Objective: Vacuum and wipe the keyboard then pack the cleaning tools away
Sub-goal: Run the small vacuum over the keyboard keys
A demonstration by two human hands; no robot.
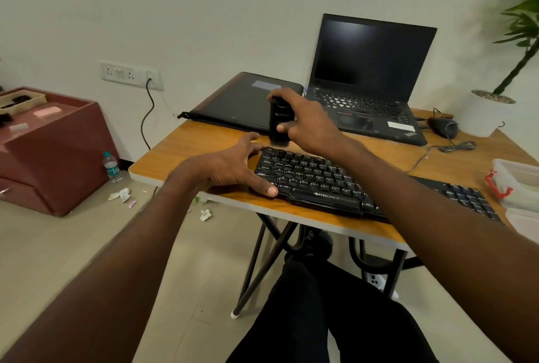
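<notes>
A black keyboard (326, 180) lies across the near side of the wooden table (186, 148). My left hand (233, 165) holds the keyboard's left end, thumb at its front corner and fingers at its far corner. My right hand (306, 119) grips a small black handheld vacuum (278, 126), held upright just above the keyboard's top left corner.
An open black laptop (367, 82) stands at the back, with a black sleeve (242, 101) to its left. A mouse (443, 126) with cable and a white plant pot (484, 113) sit at the right. A clear plastic box (519, 184) sits at the right edge. Paper scraps (121, 194) and a bottle (112, 167) are on the floor.
</notes>
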